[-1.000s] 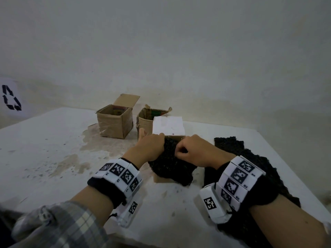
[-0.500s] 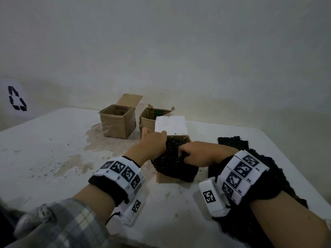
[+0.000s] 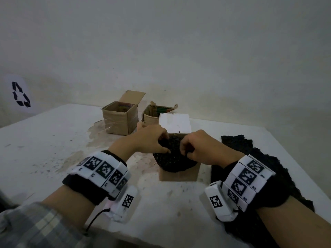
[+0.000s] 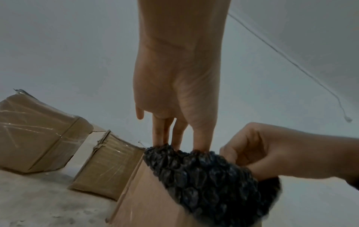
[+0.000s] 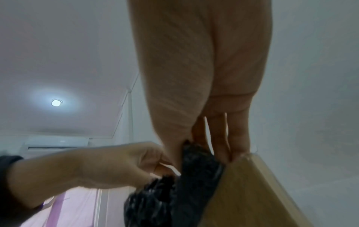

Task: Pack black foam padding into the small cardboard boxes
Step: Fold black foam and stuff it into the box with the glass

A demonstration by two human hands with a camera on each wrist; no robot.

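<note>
A small open cardboard box (image 3: 179, 175) stands on the table in front of me, its white flap (image 3: 174, 123) raised at the back. A piece of black foam padding (image 3: 172, 162) bulges out of its top and hangs over the front wall. My left hand (image 3: 162, 143) grips the foam's left upper edge, fingers dipping into the box. My right hand (image 3: 186, 151) pinches the foam's right upper edge. The left wrist view shows the left hand (image 4: 180, 144) entering the foam (image 4: 204, 176) above the box (image 4: 147, 199). In the right wrist view the right hand (image 5: 204, 145) pinches the foam (image 5: 194, 176).
Two more open cardboard boxes (image 3: 120, 119) (image 3: 153, 116) stand behind, near the wall. A pile of black foam sheets (image 3: 259, 158) lies on the table's right side under my right forearm. The white table (image 3: 44, 149) is stained at left.
My right hand has lifted from reaching sideways into the foam to pinching its upper edge. The left hand has shifted slightly on the foam. The box has stayed put.
</note>
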